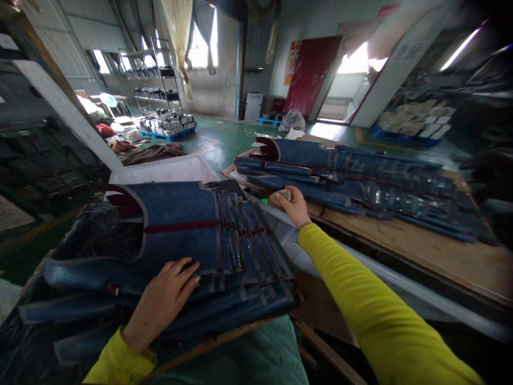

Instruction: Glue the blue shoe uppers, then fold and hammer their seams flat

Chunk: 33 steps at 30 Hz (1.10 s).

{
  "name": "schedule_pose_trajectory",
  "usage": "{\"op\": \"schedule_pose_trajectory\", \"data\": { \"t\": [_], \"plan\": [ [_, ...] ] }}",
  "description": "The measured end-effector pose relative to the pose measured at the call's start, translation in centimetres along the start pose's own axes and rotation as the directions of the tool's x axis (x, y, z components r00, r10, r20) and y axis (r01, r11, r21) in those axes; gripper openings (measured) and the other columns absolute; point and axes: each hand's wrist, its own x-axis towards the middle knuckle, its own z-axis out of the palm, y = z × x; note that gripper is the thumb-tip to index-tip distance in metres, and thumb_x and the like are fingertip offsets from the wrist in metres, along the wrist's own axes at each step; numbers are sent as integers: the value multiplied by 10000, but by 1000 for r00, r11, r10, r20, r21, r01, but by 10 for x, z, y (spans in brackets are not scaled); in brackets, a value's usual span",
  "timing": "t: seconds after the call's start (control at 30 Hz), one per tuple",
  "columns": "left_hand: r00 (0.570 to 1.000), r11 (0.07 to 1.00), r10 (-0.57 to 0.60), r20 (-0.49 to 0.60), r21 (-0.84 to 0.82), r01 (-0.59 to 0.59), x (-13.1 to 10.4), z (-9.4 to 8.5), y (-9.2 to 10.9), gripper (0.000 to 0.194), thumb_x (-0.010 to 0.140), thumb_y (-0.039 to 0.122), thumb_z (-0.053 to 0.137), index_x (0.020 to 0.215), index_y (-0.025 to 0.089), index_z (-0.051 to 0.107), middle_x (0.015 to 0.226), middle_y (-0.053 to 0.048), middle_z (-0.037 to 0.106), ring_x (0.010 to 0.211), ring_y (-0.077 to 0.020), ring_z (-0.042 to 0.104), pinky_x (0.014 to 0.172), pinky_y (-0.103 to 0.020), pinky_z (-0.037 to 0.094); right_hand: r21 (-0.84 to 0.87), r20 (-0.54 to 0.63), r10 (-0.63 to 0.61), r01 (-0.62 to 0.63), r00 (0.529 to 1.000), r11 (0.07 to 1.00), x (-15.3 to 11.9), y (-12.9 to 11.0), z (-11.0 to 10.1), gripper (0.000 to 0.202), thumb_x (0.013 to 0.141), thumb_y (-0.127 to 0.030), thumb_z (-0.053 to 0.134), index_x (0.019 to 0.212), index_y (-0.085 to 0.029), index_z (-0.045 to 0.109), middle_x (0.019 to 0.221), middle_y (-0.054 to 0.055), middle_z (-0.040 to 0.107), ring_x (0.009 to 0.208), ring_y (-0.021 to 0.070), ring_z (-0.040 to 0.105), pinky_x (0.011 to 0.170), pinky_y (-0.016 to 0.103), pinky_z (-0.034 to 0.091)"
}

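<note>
Right hand [295, 207]: grip closed around small brownish bottle [277, 199], green nozzle [263, 201] pointing left, beside layered blue sheet pieces [176, 202] with grey edges, dark-red stripe. Left hand [162, 297]: grip open, fingers extended, resting on those layers. Similar blue pieces [296, 152] lay on brown-surfaced worktop [436, 243], right.

We look from one camera on the person's head, facing forward and tipped down. Close to us, the left hand [161, 300] sits low and left of the middle, the right hand [295, 207] is a bit farther out, and both yellow sleeves [360, 299] come up from the bottom edge. Past them, we see over the green floor [214, 147] to the red door [310, 77] far away.
</note>
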Motion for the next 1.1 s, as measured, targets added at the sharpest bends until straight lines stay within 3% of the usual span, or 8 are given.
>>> {"op": "schedule_pose_trajectory", "data": {
  "t": [0.23, 0.53, 0.87, 1.1],
  "plan": [
    [1000, 1000, 3, 1, 4, -3, 0, -1, 1, 387, 946, 422, 379, 1240, 271, 581, 1270, -25, 571, 1136, -205, 507, 980, -401, 470, 19, 85, 131, -133, 988, 991, -1, -7, -15, 556, 677, -578, 635, 1069, -189, 577, 990, 77, 629, 916, 241, 576, 844, 410, 459],
    [999, 1000, 28, -38, -5, -28, 0, -1, 2, 378, 942, 418, 392, 1226, 271, 594, 1249, -37, 584, 1120, -209, 520, 969, -403, 473, 23, 188, 199, -207, 962, 978, -10, -16, -42, 505, 677, -600, 643, 1002, -217, 590, 913, 42, 648, 848, 226, 602, 780, 385, 483],
    [1000, 1000, -2, -18, -23, 1, 0, -3, 3, 375, 941, 419, 395, 1236, 286, 584, 1263, -24, 576, 1136, -206, 510, 977, -397, 468, -77, 54, 33, -29, 998, 997, -8, -20, -8, 518, 722, -551, 598, 1079, -179, 543, 1026, 105, 584, 946, 248, 545, 887, 432, 432],
    [1000, 1000, 5, -24, -17, -5, 0, -2, 2, 377, 943, 414, 392, 1239, 277, 581, 1267, -30, 571, 1138, -207, 502, 979, -395, 463, -101, 24, 27, -24, 999, 995, 0, -18, 7, 508, 723, -544, 589, 1065, -171, 547, 1002, 113, 569, 932, 254, 531, 870, 424, 432]
  ]
}}
